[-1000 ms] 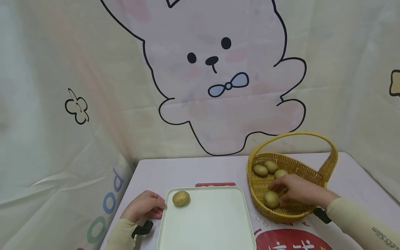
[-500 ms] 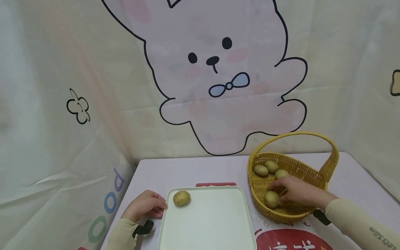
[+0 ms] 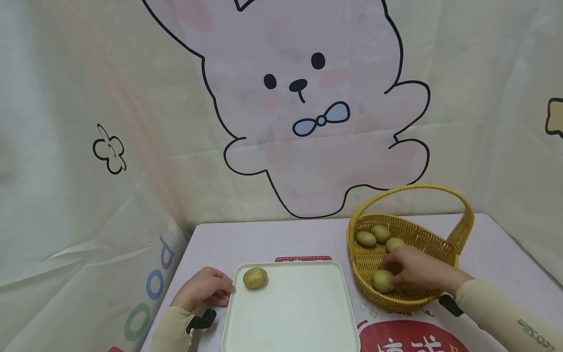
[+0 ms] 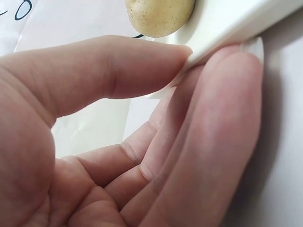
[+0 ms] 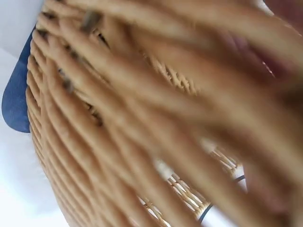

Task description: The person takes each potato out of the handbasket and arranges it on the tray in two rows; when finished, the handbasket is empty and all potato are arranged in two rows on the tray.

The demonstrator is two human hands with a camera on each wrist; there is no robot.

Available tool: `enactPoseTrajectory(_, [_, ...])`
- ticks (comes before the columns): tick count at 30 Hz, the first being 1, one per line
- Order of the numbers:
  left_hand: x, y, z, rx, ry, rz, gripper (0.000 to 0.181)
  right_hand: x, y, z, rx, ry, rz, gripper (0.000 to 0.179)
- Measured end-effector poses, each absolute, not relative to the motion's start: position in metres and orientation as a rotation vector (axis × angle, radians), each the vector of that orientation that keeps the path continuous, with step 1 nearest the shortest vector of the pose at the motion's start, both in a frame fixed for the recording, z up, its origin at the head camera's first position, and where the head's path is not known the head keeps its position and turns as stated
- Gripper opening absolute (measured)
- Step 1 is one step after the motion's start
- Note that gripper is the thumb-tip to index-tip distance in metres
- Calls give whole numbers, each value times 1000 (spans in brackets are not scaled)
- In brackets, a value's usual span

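My left hand (image 3: pixel 204 289) pinches the left rim of a square white tray (image 3: pixel 292 313) between thumb and fingers, which the left wrist view shows close up. One potato (image 3: pixel 255 278) lies near the tray's far left corner. Inside a yellow woven basket (image 3: pixel 362 279), my right hand (image 3: pixel 415 268) grips another potato (image 3: pixel 380 281), thumb on its near side and fingers on its far side. Several other potatoes (image 3: pixel 380 233) lie toward the back of that basket. Basket weave (image 5: pixel 118 104) fills the right wrist view and hides the grip there.
The basket's tall arched handle (image 3: pixel 418 187) rises above the right hand. A pale tabletop (image 3: pixel 246 239) with red printed patches (image 3: pixel 409 337) carries everything, and a cartoon-printed curtain (image 3: pixel 316 161) hangs behind it.
The right hand's fingers have drawn slightly closer around the front potato in the basket. Left hand, tray and the potato on it keep their places.
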State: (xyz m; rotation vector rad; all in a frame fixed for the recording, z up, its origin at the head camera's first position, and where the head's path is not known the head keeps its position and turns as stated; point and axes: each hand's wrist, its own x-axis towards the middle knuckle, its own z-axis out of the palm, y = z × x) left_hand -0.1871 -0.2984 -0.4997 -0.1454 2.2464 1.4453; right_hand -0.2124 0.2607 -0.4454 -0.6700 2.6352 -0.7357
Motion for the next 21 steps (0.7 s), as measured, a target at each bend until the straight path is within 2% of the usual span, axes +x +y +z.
enactPoseTrajectory(8, [-187,-298,-501,-151,2248,1447,21,-200,263,-433,-564,2758,-709,36])
enactPoseTrajectory(13, [-187,-300,-500,-155,2260,1435,21,-190,265,-424,-496,2844,-772,43])
enactPoseTrajectory(21, [-187,-298,-499,-153,2256,1437,21,-172,231,-413,-439,2861,-923,45])
